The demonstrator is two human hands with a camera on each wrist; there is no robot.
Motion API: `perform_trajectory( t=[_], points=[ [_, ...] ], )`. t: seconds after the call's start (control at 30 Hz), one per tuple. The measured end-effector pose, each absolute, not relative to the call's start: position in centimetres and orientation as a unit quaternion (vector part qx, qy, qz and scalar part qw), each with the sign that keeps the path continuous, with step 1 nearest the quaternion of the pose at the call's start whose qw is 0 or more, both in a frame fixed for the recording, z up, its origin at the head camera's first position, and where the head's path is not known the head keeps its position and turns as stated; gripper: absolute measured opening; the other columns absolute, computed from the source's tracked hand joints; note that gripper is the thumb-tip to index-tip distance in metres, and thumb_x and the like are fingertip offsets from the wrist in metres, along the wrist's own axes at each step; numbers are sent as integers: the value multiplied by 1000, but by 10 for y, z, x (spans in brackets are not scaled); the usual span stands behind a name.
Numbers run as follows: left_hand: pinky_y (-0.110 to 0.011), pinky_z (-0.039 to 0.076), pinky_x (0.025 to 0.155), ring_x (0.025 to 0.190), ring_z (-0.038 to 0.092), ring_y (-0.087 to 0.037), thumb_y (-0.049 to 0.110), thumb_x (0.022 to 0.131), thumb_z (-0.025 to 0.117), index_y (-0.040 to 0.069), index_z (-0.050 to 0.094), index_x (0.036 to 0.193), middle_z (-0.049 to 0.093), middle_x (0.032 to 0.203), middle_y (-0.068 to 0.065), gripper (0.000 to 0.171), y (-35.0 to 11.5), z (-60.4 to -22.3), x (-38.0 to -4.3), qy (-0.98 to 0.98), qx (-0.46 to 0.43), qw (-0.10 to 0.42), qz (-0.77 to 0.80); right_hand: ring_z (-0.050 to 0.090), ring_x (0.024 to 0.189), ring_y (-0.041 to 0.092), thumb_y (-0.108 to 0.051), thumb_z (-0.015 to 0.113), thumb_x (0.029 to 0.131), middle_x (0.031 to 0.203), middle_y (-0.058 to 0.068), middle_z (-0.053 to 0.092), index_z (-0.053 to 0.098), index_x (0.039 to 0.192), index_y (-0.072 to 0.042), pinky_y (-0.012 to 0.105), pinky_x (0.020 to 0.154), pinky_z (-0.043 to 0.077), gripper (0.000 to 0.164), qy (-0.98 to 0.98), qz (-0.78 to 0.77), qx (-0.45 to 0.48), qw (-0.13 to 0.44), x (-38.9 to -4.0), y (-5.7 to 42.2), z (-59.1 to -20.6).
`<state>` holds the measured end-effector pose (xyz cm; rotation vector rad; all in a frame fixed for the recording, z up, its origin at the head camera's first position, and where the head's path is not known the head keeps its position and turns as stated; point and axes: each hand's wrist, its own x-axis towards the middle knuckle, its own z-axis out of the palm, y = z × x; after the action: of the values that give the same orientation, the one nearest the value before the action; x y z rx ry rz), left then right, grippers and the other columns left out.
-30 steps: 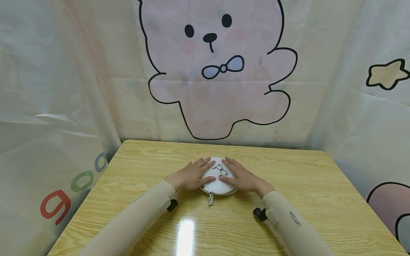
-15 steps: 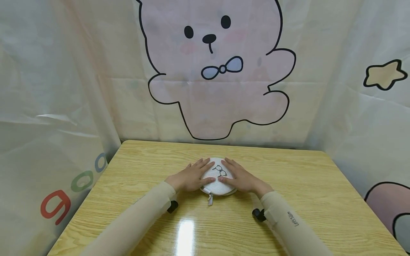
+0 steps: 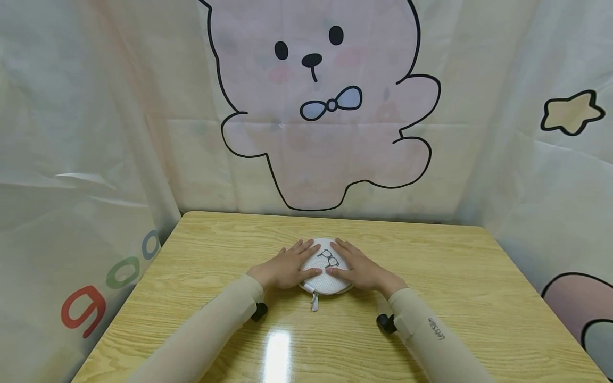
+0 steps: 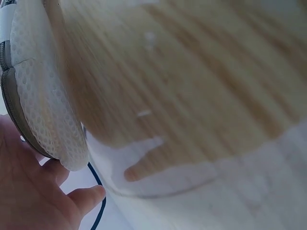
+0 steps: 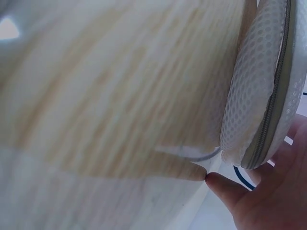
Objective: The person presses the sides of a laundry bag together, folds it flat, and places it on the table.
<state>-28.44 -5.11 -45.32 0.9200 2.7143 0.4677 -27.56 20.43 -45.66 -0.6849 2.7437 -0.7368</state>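
A domed white mesh bra wash bag lies on the wooden table, with a dark bra-shaped print on top and a zipper pull hanging toward me. My left hand rests on its left side, fingers spread and fairly straight. From the right, my right hand lies over the bag in the same way, its thumb near the print. In the left wrist view the mesh side and zipper of the wash bag show beside the hand. The right wrist view shows the zipper running round the edge. The bag's inside is hidden.
The wood-grain table extends around both arms, its back edge close to a curtain printed with a bear. More printed curtain hangs at the left and right. A dark cable passes beyond the left hand in the left wrist view.
The head view has shifted slightly, so the scene sits a little lower. Both hands stay on the wash bag with no clear change of hold.
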Motion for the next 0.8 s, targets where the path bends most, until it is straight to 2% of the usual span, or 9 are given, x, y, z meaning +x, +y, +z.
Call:
perform_trajectory(
  t=[0.47, 0.8],
  points=[
    [-67, 22, 125, 162, 12, -38, 62, 107, 38, 21, 19, 168, 12, 176, -8, 76, -50, -455, -281, 925, 315, 125, 172, 10, 161, 42, -57, 57, 102, 175, 15, 13, 25, 166, -12, 67, 125, 19, 85, 932, -251, -238, 110, -274, 204, -457],
    [-56, 20, 129, 162, 9, -41, 55, 108, 43, 15, 19, 167, 10, 175, -13, 75, -48, -454, -280, 916, 328, 133, 187, 10, 161, 42, -53, 58, 103, 174, 16, 13, 25, 165, -10, 65, 126, 18, 83, 933, -243, -241, 112, -273, 205, -456]
  ],
)
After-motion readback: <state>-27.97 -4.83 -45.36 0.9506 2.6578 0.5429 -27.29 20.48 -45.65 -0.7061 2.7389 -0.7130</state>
